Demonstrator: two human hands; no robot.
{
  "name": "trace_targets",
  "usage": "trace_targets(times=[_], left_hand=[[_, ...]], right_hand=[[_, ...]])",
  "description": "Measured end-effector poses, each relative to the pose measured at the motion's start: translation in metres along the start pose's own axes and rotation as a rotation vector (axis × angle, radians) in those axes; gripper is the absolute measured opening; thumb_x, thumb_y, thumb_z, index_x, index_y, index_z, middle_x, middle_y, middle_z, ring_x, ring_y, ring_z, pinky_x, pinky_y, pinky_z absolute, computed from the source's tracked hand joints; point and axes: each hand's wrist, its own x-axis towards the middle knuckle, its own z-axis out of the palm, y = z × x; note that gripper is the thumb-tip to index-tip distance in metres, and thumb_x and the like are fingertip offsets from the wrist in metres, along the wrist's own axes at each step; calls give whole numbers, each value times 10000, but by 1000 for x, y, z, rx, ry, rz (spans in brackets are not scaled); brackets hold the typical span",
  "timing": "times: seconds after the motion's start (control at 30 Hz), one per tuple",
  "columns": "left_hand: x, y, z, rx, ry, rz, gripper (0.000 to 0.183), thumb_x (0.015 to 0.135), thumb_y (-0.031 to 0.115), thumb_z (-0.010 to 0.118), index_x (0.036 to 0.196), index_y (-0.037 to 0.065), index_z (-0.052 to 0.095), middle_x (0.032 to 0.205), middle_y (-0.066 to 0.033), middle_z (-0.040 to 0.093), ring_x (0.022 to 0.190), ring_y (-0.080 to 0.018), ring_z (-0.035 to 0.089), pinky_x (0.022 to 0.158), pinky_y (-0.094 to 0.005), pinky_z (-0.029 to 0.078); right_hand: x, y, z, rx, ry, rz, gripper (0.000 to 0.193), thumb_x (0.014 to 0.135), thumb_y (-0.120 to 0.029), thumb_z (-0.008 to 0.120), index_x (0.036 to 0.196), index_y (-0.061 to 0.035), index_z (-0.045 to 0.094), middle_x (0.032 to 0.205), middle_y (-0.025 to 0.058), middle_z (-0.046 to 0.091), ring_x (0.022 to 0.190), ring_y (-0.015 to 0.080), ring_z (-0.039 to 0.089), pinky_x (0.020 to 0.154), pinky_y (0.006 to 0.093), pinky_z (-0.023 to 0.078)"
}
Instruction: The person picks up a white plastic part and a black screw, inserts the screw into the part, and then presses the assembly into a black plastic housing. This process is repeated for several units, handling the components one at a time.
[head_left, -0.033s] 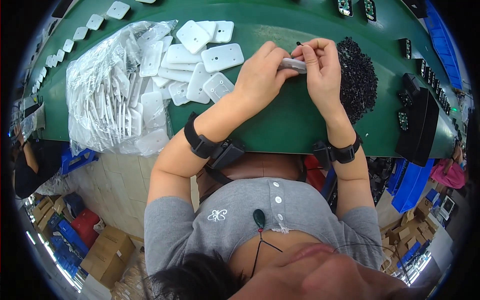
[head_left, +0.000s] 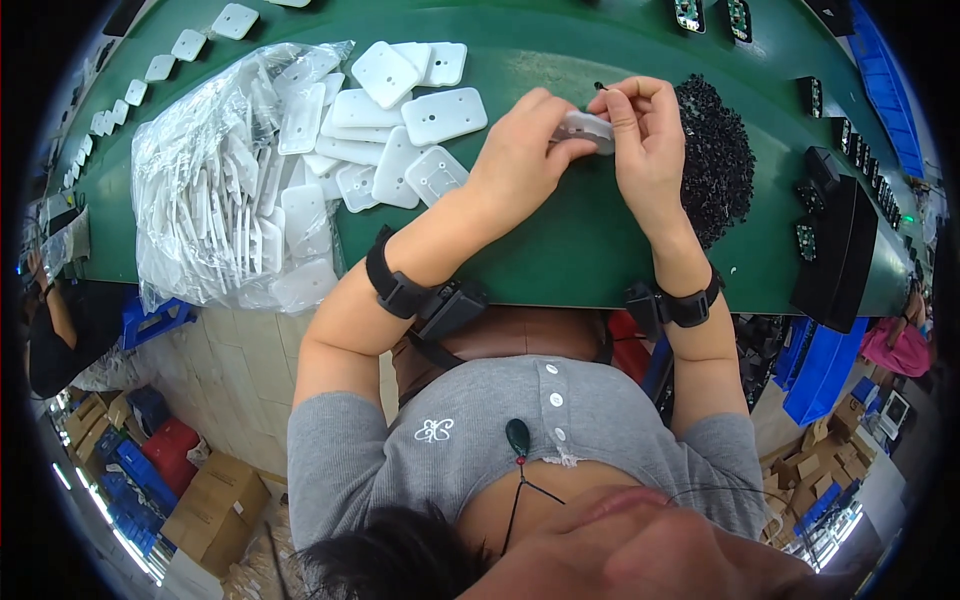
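Note:
My left hand (head_left: 525,150) grips a white plastic cover (head_left: 585,128) between thumb and fingers, over the green table. My right hand (head_left: 645,135) meets it at the cover's right end, thumb and fingers pinched together. A small black part (head_left: 600,87) pokes out at the right fingertips; its far end is hidden. Just right of that hand spreads a heap of small black parts (head_left: 718,160). Left of my left hand lies a loose pile of white plastic covers (head_left: 445,115), rounded at the corners and with small holes.
A clear plastic bag (head_left: 190,200) full of white covers lies at the left. A row of single covers (head_left: 188,44) runs along the far left. Black housings with green circuit boards (head_left: 740,20) stand far right, near a black box (head_left: 840,250). Blue bins (head_left: 825,370) are beyond the table's edge.
The white cover has tilted a little, so more of its face shows. Both hands have stayed almost in place.

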Motion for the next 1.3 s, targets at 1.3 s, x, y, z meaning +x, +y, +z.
trace_targets(times=[1.3], left_hand=[[-7, 18, -8, -579, 182, -176, 179, 963, 58, 573, 1096, -49, 630, 941, -113, 724, 805, -165, 723, 697, -249, 557]], right_hand=[[-12, -24, 1, -296, -78, -10, 152, 873, -136, 724, 836, -32, 619, 744, -19, 468, 634, 80, 396, 563, 222, 343]])
